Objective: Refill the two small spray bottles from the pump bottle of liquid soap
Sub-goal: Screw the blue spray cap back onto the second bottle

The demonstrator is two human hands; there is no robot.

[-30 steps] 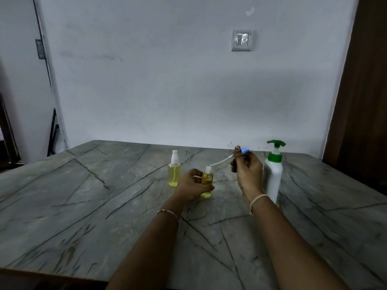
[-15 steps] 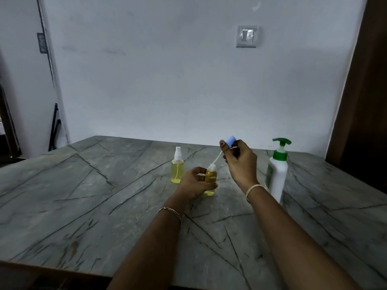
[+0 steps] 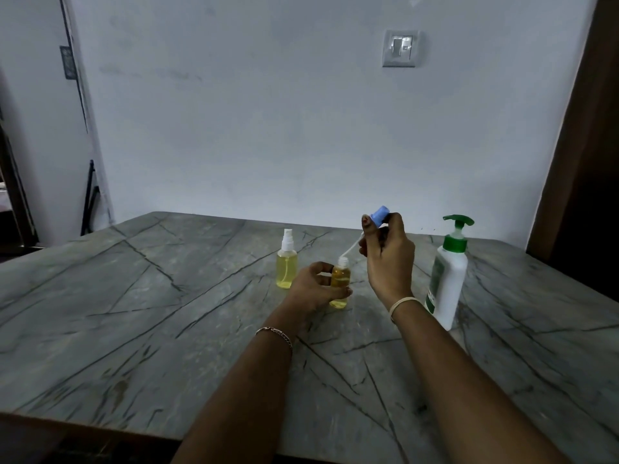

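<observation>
Left hand (image 3: 313, 289) is gripping the open spray bottle (image 3: 340, 283), fingers and thumb curling round its lower body. The bottle is standing upright on the desk (image 3: 167, 313), near the middle, and is holding amber-yellow liquid up to about the shoulder. Its neck is showing bare and white.

Right hand (image 3: 388, 259) is hovering just above and right of that bottle, pinching the blue spray cap (image 3: 380, 216) between thumb and fingertips. The cap's white dip tube (image 3: 350, 251) is slanting down and left, its lower end reaching the bottle's mouth; whether the tip is inside, cannot tell.

Second spray bottle (image 3: 286, 262) is standing upright just left of the left hand, white sprayer on, pale yellow liquid inside, touching nothing.

Pump bottle (image 3: 447, 283), white with a green pump head, is standing upright to the right, beside the right wrist and apart from both hands.

A chain bracelet (image 3: 274, 333) is sitting on the left wrist, a pale band (image 3: 402, 303) on the right. A light switch (image 3: 400, 48) is showing on the wall behind.
</observation>
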